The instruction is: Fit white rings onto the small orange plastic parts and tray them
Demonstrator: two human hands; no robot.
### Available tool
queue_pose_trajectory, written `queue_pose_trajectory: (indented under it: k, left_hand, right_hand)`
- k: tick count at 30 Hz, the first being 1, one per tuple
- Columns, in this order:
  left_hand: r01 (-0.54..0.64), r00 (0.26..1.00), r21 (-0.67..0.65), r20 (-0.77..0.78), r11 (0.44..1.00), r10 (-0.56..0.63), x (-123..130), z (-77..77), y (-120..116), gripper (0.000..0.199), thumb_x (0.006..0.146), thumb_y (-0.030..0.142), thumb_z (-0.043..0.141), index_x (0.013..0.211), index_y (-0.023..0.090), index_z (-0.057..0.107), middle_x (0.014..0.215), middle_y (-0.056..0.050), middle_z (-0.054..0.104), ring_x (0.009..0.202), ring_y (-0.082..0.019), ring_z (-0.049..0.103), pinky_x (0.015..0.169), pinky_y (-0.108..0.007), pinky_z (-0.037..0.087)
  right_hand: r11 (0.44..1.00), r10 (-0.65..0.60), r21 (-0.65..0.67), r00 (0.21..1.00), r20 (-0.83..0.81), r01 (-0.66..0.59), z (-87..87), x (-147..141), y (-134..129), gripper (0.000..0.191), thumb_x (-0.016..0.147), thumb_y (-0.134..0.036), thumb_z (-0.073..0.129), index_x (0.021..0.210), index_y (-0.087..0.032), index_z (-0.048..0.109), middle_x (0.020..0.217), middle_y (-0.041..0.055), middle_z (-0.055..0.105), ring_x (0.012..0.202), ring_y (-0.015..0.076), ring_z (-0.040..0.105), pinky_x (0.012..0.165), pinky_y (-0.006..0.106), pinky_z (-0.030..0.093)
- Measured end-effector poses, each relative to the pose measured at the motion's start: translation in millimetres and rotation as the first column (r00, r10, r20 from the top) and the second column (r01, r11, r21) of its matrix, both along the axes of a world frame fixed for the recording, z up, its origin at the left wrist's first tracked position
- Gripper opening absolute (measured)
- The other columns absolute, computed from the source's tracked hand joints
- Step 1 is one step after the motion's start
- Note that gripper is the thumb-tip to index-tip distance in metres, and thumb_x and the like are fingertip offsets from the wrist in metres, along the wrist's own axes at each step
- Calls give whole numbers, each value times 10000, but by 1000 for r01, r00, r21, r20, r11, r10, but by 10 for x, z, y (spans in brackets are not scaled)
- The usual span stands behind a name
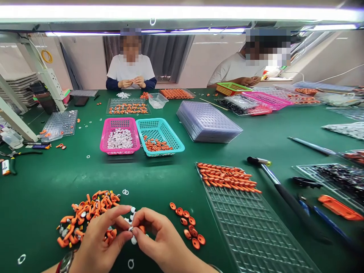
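My left hand [104,235] and my right hand [159,235] meet over the near part of the table, fingers pinched together. Between the fingertips is a small earbud part [142,229], orange with a pale end, mostly hidden by my right fingers. What my left thumb and index finger pinch at its pale end is too small to name. Small white round pieces [133,240] lie just beneath the fingertips. Left of them is a heap of orange earbud stems [95,204], partly behind my left hand. Orange earbud caps [186,222] lie scattered beside my right hand.
A clear slotted tray [250,227] holds rows of orange stems at right. Beyond stand a pink basket [104,146], a blue basket [179,147] and stacked clear trays [210,121]. A hammer [287,197] lies right. Two people [131,70] work across the table.
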State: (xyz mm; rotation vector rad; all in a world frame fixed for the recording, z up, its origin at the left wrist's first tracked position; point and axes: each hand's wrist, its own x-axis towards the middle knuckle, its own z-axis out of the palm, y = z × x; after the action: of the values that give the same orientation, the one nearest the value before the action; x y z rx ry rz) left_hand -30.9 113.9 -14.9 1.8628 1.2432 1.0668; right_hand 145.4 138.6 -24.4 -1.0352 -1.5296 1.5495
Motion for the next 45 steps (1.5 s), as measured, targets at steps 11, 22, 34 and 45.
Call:
queue_pose_trajectory:
  k: [11, 22, 34, 45]
  left_hand:
    - [10, 994, 152, -110, 988, 7, -87, -77, -25, 493, 843, 75, 622, 1238, 356, 535, 948, 48, 734, 822, -115, 729, 823, -175, 551]
    - [38, 985, 238, -171, 971, 3, -40, -15, 6, 473, 876, 75, 568, 1281, 304, 485, 901, 29, 708, 790, -126, 707, 804, -205, 546]
    - [9, 992, 303, -119, 953, 28, -32, -33, -73, 387, 846, 56, 583, 1146, 295, 530, 893, -2, 704, 788, -164, 709, 752, -248, 582]
    - [-37, 988, 189, -139, 981, 64, -147, -191, 146, 367, 898, 448, 622, 1219, 300, 524, 968, -22, 789, 852, -211, 773, 707, -245, 637]
  right_hand:
    - [996, -39, 76, 999, -33, 42, -68, -26, -24, 41, 799, -179, 576, 759, -181, 582, 706, -4, 581, 665, 144, 517, 634, 266, 427]
    - [1000, -4, -14, 996, -91, 3, 42, 7, 12, 121, 846, -273, 619, 794, -175, 573, 697, -17, 546, 633, 129, 488, 601, 251, 417]
    - [996, 17, 93, 999, -37, -14, -20, 15, -44, 35, 843, -204, 584, 843, -183, 612, 775, 16, 619, 712, 154, 558, 672, 259, 463]
    - [943, -305, 136, 952, -4, 303, 110, 218, -7, 108, 856, -297, 615, 835, -191, 605, 775, 10, 619, 737, 161, 575, 709, 287, 473]
